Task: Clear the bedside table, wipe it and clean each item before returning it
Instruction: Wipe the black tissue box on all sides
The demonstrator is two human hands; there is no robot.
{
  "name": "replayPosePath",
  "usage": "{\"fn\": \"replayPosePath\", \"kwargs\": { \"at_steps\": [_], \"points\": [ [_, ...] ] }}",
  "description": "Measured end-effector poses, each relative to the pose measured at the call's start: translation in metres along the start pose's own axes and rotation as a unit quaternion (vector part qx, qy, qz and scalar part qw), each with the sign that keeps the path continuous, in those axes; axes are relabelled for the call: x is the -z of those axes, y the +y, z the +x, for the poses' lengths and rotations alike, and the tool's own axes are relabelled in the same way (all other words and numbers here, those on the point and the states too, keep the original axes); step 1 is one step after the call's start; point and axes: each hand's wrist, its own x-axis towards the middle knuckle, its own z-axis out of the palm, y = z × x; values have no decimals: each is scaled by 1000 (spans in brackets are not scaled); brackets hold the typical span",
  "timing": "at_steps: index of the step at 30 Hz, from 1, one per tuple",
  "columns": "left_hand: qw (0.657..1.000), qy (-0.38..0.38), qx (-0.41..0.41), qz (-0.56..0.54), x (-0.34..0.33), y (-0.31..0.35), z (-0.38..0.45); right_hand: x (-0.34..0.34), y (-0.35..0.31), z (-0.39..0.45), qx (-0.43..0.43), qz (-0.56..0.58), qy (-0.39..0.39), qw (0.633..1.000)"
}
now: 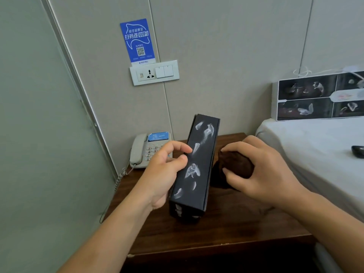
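In the head view, the left hand [165, 174] steadies a long black box [195, 166] printed with pale shapes, its palm and lower fingers lying against the box's left side while the thumb and forefinger stand free, loosely curved; whether any finger wraps behind the box is hidden. The box tilts over the dark wooden bedside table [226, 229], its lower end near or on the tabletop, though the contact itself is lost in shadow. The right hand [262, 170] grips a bunched dark brown cloth [236, 164] just beside the box's right side; whether cloth and box touch is hard to tell. A grey telephone [145, 150] stands at the table's back left corner, partly covered by the left hand, its coiled cord hanging off the edge. On the bed [315, 146] to the right, a second printed box [319, 97] leans at the wall, cut by the frame, as is a small dark object [357, 151].
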Motion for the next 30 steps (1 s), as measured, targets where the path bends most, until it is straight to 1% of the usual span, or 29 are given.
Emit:
{"fn": "replayPosePath", "kwargs": {
  "at_steps": [3,8,10,12,14,17,18,21,24,26,28,30],
  "points": [
    [1000,7,6,17,-5,-4,-5,0,0,2,-1,22,3,1000],
    [998,18,43,41,-11,-15,-10,-2,1,2,-9,40,-25,999],
    [998,1,51,27,-9,-17,-10,-2,1,2,-12,43,-36,998],
    [998,-41,52,10,-3,-19,-11,1,4,4,-23,47,-49,997],
    [994,-105,37,-1,8,-25,-13,8,10,9,-59,59,-52,995],
    [975,-215,-17,46,25,-35,-16,21,18,26,-91,65,-27,993],
    [969,-233,-29,74,27,-37,-16,23,18,34,-89,61,-23,994],
    [967,-218,-52,118,25,-38,-16,13,9,52,-73,65,-37,994],
    [965,-212,-62,139,24,-36,-17,-10,2,48,-48,36,-101,993],
    [964,-213,-66,144,25,-36,-16,-17,-3,41,-42,33,-127,990],
    [963,-214,-70,150,24,-36,-17,-16,-8,36,-57,52,-126,989],
    [961,-209,-75,163,20,-37,-18,-12,-16,30,-50,38,-122,991]
  ]
}}
